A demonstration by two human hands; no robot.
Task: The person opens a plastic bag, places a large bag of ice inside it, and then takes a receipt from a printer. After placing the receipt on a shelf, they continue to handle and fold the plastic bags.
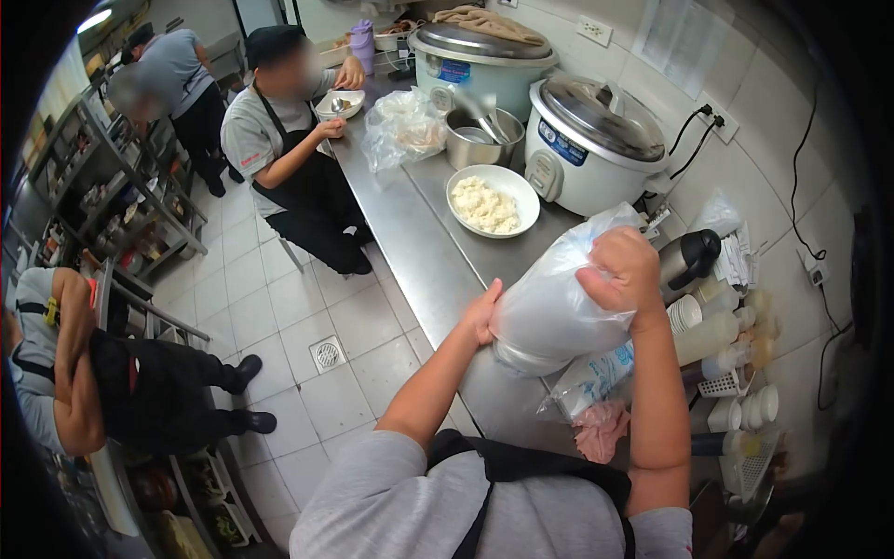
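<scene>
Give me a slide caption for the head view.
Right hand gripping a plastic bag, left hand against its side, near a white bowl on a steel counter.

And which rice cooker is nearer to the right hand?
The front cooker, just beyond the right hand; the rear cooker, with a cloth on top, stands farther back.

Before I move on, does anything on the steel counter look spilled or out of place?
No spill shows. The crumpled pink bundle beside the blue-printed clear plastic packet looks untidy: bunched, not folded.
</scene>
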